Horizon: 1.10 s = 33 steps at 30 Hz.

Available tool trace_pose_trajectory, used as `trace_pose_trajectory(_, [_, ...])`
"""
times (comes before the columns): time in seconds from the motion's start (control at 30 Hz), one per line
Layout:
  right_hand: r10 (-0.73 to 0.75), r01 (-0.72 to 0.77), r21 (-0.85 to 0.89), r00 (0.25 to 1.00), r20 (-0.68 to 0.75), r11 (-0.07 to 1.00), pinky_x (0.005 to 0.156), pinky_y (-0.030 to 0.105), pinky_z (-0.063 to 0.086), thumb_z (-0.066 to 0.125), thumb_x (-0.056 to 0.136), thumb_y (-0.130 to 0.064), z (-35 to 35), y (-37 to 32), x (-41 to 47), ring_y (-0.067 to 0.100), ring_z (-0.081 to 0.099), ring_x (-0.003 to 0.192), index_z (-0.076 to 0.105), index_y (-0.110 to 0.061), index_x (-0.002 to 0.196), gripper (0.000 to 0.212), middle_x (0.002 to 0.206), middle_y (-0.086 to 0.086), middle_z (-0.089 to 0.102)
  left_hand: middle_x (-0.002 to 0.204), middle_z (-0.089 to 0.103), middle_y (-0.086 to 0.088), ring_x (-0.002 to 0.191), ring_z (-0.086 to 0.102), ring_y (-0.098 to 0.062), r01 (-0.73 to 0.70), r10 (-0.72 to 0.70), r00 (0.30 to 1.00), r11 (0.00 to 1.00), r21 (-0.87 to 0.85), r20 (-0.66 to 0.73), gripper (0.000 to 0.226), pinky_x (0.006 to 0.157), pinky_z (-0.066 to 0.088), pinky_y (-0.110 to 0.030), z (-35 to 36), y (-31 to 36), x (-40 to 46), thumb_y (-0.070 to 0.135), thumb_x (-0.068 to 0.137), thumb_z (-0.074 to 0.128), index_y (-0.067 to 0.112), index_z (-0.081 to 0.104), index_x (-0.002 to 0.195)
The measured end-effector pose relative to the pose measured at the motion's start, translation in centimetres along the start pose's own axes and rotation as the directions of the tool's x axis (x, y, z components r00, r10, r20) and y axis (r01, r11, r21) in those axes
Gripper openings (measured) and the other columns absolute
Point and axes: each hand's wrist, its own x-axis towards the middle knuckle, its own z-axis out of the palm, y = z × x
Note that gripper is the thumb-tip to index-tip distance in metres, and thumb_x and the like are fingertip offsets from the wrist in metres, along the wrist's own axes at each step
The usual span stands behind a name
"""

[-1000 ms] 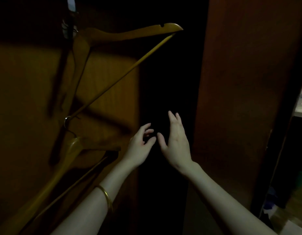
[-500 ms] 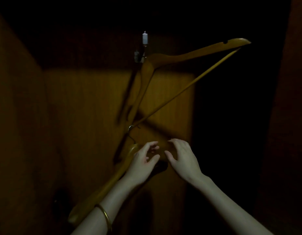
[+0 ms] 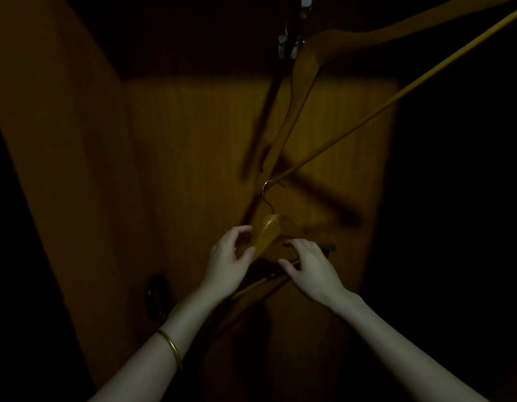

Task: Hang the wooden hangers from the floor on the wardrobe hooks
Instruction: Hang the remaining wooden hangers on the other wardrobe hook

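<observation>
Inside the wardrobe [image 3: 251,140], both hands [image 3: 231,262] [image 3: 312,268] at the lower hanger [image 3: 268,233].

Left arm: it comes in from the lower left, bare, and reaches up toward the middle of the view.
Left wrist: it carries a thin gold bangle [image 3: 171,348].
Left hand [image 3: 228,264]: its back faces the camera; the fingers are loosely curved, the thumb stands apart from them, and nothing is clearly gripped.
Right arm: it comes in from the lower right, bare, and also reaches up and inward.
Right hand [image 3: 310,269]: it is palm down, with the fingers bent and spread.
Both hands: they are near each other at almost the same height, and they do not touch.
</observation>
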Motion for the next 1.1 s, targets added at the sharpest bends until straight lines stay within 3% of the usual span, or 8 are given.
trace_pose_trajectory(0.2, [0.032,-0.031,0.015,0.994,-0.104,0.999,0.105,0.027,0.034,0.05,0.092,-0.035,-2.5,-0.6,2.5,0.013,0.037,0.13,0.043,-0.017,0.133,0.045,0.137,0.0,0.047,0.121,0.049,0.008,0.118,0.05,-0.02,0.009,-0.006,0.999,0.995,-0.095,0.032,0.036,0.1,0.044,-0.045,-1.2,0.5,3.0,0.016,0.088,0.056,0.024,0.049,0.122])
trace_pose_trajectory(0.33, [0.117,-0.111,0.053,0.987,-0.109,0.992,0.1,0.032,0.044,0.05,0.092,-0.035,-3.1,-1.7,3.4,0.02,0.05,0.121,0.044,-0.014,0.131,0.045,0.13,0.004,0.054,0.14,0.04,-0.004,0.127,0.041,-0.022,0.153,-0.16,0.971,0.987,0.048,0.181,0.057,0.106,0.038,-0.043,-0.8,-0.3,4.0,0.028,0.087,0.058,0.02,0.033,0.136])
trace_pose_trajectory(0.43, [0.249,-0.241,0.123,0.967,-0.047,0.963,0.076,0.027,0.054,0.051,0.092,-0.034,-1.7,-2.8,3.4,0.018,0.063,0.092,0.044,-0.012,0.13,0.044,0.114,0.006,0.062,0.14,0.041,-0.009,0.124,0.045,-0.026,0.281,-0.302,0.896,0.953,0.112,0.325,0.068,0.103,0.04,-0.041,0.3,-1.6,3.9,0.032,0.084,0.061,0.018,0.024,0.14])
trace_pose_trajectory(0.53, [0.367,-0.36,0.251,0.93,0.018,0.899,0.06,0.014,0.044,0.049,0.094,-0.033,0.0,-4.0,3.3,0.008,0.058,0.072,0.043,-0.01,0.132,0.045,0.101,0.002,0.06,0.12,0.056,-0.007,0.105,0.057,-0.023,0.274,-0.321,0.876,0.945,0.178,0.359,0.052,0.089,0.047,-0.034,1.1,-2.3,3.9,0.023,0.085,0.06,0.018,0.037,0.131])
trace_pose_trajectory(0.73, [0.505,-0.487,0.415,0.86,0.073,0.768,0.099,0.036,0.045,0.052,0.091,-0.036,1.2,-5.5,3.3,0.03,0.051,0.12,0.021,-0.009,0.143,0.066,0.137,0.015,0.047,0.121,0.058,-0.007,0.106,0.058,-0.022,0.163,-0.234,0.863,0.968,0.192,0.448,0.034,0.093,0.049,-0.036,1.2,-2.3,3.1,0.014,0.092,0.045,0.017,0.046,0.126])
trace_pose_trajectory(0.8, [0.553,-0.526,0.456,0.829,0.085,0.718,0.1,0.039,0.044,0.056,0.089,-0.035,1.3,-5.9,3.3,0.033,0.049,0.123,0.012,-0.011,0.145,0.075,0.14,0.017,0.042,0.121,0.056,-0.008,0.105,0.057,-0.021,0.103,-0.178,0.849,0.979,0.176,0.498,0.043,0.087,0.049,-0.03,1.0,-1.6,2.6,0.01,0.091,0.046,0.014,0.038,0.134])
trace_pose_trajectory(0.97, [0.581,-0.533,0.475,0.812,0.054,0.7,0.095,0.034,0.043,0.052,0.092,-0.025,0.9,-6.6,3.0,0.03,0.048,0.124,0.014,-0.009,0.146,0.068,0.142,0.017,0.04,0.083,0.059,0.004,0.069,0.057,-0.01,0.005,-0.017,0.812,1.0,0.021,0.584,0.034,0.061,0.048,-0.021,-0.2,0.0,2.2,0.015,0.088,0.054,0.011,0.051,0.121])
trace_pose_trajectory(1.1, [0.517,-0.468,0.427,0.856,0.002,0.774,0.096,0.035,0.045,0.046,0.095,-0.025,-0.1,-6.7,2.7,0.029,0.052,0.12,0.023,-0.008,0.144,0.057,0.139,0.016,0.046,0.085,0.057,0.008,0.073,0.053,-0.003,-0.017,0.03,0.842,0.999,-0.029,0.538,0.035,0.068,0.042,-0.016,-2.1,0.7,3.6,0.019,0.084,0.062,0.016,0.055,0.118])
